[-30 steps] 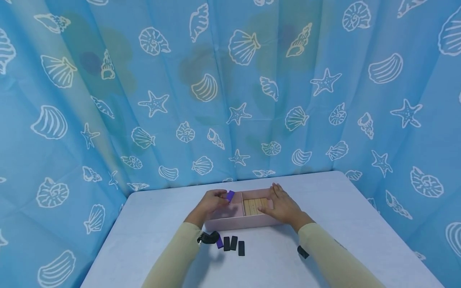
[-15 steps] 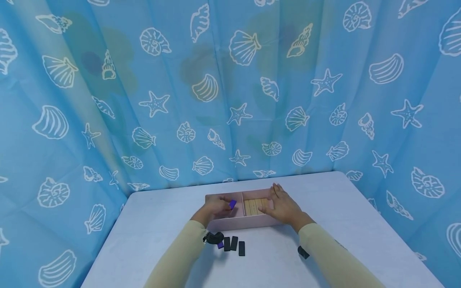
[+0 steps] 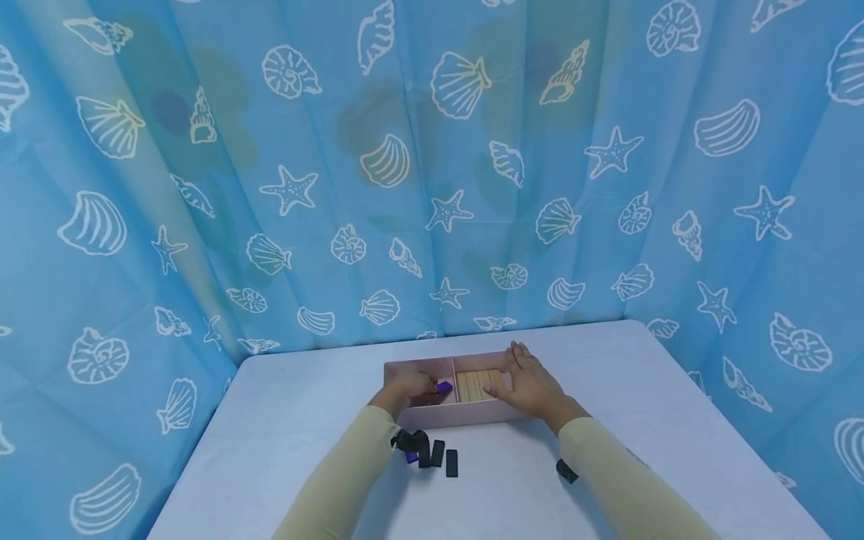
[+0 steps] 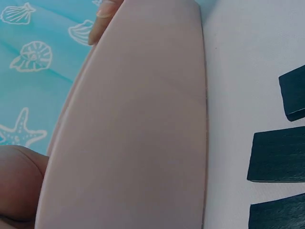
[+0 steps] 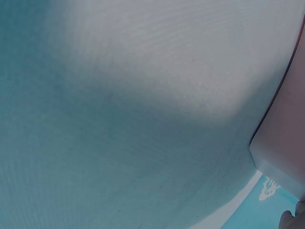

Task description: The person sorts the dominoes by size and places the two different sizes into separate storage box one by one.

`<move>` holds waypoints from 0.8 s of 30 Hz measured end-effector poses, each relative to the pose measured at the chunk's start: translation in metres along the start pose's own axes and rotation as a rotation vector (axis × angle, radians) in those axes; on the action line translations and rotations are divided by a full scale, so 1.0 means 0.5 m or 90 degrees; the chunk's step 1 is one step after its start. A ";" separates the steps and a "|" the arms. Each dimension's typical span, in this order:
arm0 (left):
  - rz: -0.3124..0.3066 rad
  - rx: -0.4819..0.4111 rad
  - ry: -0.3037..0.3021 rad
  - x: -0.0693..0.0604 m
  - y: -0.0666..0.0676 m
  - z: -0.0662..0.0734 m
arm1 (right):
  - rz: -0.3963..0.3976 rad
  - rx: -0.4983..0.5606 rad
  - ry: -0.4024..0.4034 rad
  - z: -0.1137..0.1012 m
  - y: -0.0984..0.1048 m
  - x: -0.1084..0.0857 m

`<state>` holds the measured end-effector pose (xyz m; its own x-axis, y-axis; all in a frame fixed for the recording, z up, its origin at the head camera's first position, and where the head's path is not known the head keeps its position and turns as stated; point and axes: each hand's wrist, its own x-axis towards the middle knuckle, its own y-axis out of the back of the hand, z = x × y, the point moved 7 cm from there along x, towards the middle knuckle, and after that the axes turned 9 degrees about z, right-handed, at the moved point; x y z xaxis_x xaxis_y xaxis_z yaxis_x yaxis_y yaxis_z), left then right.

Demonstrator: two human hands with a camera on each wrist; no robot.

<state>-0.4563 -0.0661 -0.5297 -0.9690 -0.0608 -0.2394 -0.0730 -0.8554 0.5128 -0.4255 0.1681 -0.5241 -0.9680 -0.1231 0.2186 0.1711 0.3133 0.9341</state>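
My left hand [image 3: 413,382] reaches down into the left compartment of a pink two-part box [image 3: 459,415]. It pinches a purple block [image 3: 443,387] low inside, close to the divider. My right hand [image 3: 529,382] rests with straight fingers on the right end of the box, its thumb over the right compartment. Pale wooden blocks [image 3: 472,385] lie side by side there, partly covered by that hand. In the left wrist view the box's front wall [image 4: 128,119] hides most of the left hand. Only a bit of the right hand [image 5: 293,218] shows in the right wrist view.
Several black blocks [image 3: 451,463] lie on the white table [image 3: 513,487] in front of the box. Another purple block [image 3: 412,457] is there, partly hidden by the left wrist's camera strap. A blue curtain [image 3: 432,255] with white shells hangs behind the table.
My left hand has carried the purple block down and slightly right, from above the left compartment to low inside it. The right hand has stayed on the box's right end.
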 end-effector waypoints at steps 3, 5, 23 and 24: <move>0.006 0.001 0.014 0.002 -0.003 -0.003 | -0.003 0.004 0.000 0.001 -0.004 0.000; 0.011 0.003 0.014 0.005 -0.004 -0.004 | -0.001 0.002 0.002 0.002 -0.005 0.000; 0.013 -0.039 0.015 -0.006 -0.036 0.014 | 0.014 0.008 -0.004 -0.002 0.002 -0.002; 0.013 -0.034 0.007 -0.007 -0.036 0.017 | 0.015 0.009 -0.004 -0.001 0.003 -0.002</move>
<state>-0.4539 -0.0462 -0.5308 -0.9675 -0.0842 -0.2384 -0.0398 -0.8804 0.4725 -0.4243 0.1682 -0.5227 -0.9648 -0.1098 0.2390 0.1916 0.3290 0.9247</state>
